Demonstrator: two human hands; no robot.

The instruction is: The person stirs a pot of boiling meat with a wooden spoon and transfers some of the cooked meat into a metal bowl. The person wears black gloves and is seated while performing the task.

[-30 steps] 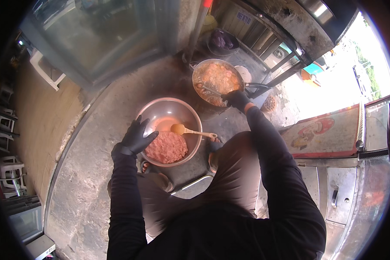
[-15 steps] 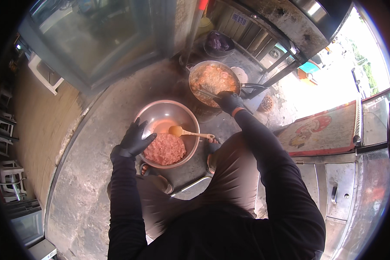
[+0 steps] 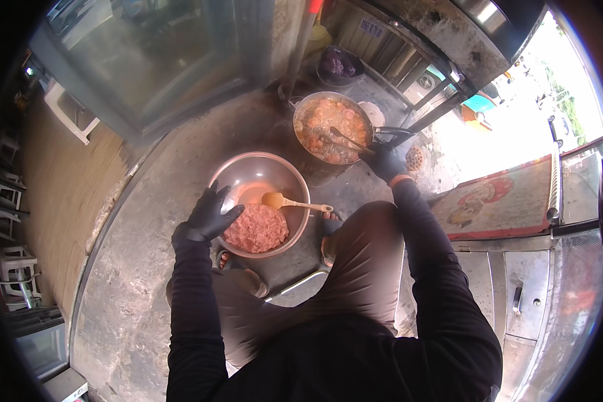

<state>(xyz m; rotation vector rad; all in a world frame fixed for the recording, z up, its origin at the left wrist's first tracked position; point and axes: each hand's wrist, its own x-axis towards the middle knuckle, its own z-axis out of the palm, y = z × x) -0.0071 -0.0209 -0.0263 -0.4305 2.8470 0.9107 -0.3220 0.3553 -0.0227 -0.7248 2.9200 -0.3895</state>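
Observation:
My left hand [image 3: 212,212], in a black glove, rests at the left rim of a wide metal bowl [image 3: 296,179] with its fingers apart. Pink minced meat [image 3: 256,229] lies heaped in the near part of that bowl. A yellowish spatula [image 3: 300,204] leans across the meat, its handle jutting over the right rim. Farther off to the right, my black-gloved right hand [image 3: 386,163] is closed around tongs [image 3: 350,139]. The tongs reach over a pan [image 3: 297,139] of bubbling oil, where reddish-brown pieces of food [image 3: 331,117] are frying. Their tips are partly lost among the food.
The pan's dark handle [image 3: 392,131] points right, above my right hand. Behind the pan stands a dark bucket [image 3: 340,67] with a purple bag inside. A glass door [image 3: 147,60] is at the far left, and a metal cabinet [image 3: 526,295] flanks my right side.
My right hand has moved right and a little nearer with the tongs, which now look more widely spread over the pan. My left hand has stayed at the bowl.

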